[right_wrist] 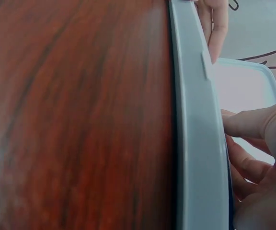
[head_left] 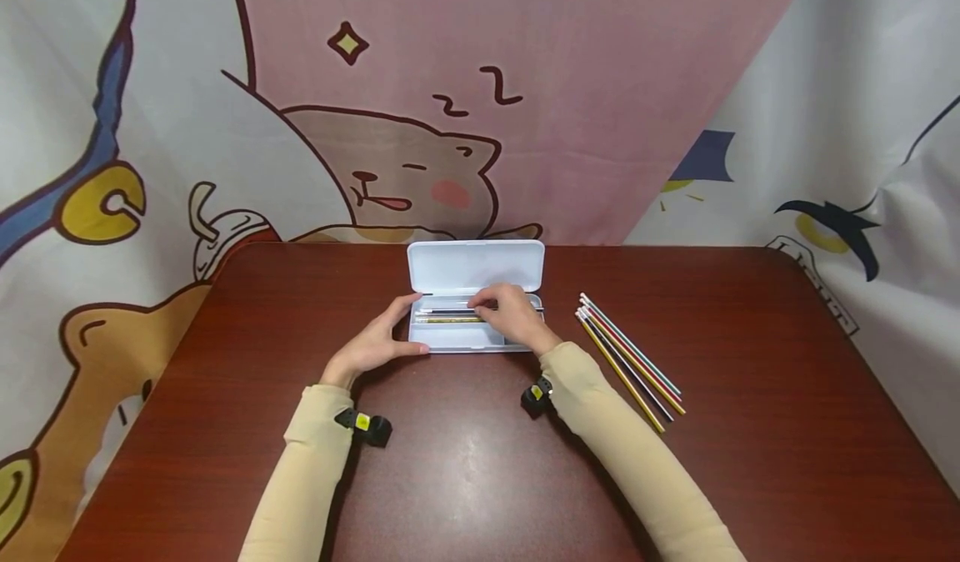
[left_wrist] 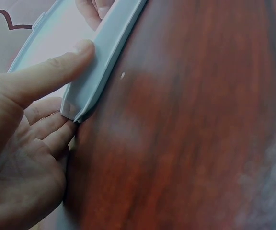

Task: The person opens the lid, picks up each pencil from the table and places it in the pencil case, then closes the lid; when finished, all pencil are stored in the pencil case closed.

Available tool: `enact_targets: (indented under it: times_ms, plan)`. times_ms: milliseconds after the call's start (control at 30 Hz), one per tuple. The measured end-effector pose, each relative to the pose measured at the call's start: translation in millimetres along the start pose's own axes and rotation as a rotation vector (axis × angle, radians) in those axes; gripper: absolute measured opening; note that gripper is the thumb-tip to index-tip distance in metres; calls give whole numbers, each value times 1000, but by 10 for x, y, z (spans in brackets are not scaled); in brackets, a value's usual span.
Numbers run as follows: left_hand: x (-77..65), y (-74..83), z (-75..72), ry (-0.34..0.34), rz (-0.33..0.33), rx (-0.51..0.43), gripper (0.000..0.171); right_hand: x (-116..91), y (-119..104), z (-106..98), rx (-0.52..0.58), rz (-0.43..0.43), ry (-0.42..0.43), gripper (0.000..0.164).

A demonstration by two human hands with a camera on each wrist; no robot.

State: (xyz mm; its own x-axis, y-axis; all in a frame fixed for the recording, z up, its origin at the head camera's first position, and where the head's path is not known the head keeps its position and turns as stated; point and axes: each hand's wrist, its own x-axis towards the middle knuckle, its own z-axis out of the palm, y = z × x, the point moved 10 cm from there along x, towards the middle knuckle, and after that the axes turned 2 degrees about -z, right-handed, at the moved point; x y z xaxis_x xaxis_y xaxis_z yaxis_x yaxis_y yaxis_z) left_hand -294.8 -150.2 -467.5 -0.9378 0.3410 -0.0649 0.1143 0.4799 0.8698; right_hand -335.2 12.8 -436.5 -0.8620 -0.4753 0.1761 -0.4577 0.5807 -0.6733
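A white pencil case lies on the table with its lid raised at the back. My left hand holds its left end, thumb at the front edge and fingers toward the back corner. In the left wrist view, the thumb of that hand lies along the case's front wall. Over the case's interior, my right hand pinches a dark pencil with thumb and fingers. A yellow pencil lies in front of it inside the case. The right wrist view hides the pinched pencil behind the case wall.
Right of the case, several pencils in yellow, dark, red and green lie loosely together, slanting toward the front right. The brown wooden table ends at a cartoon-printed cloth behind. Cameras are strapped to both wrists.
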Motion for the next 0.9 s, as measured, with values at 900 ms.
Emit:
enact_targets:
  times_ms: [900]
  plan:
    - [1, -37, 1, -11, -30, -17, 86, -210, 73, -321, 71, 47, 105, 14]
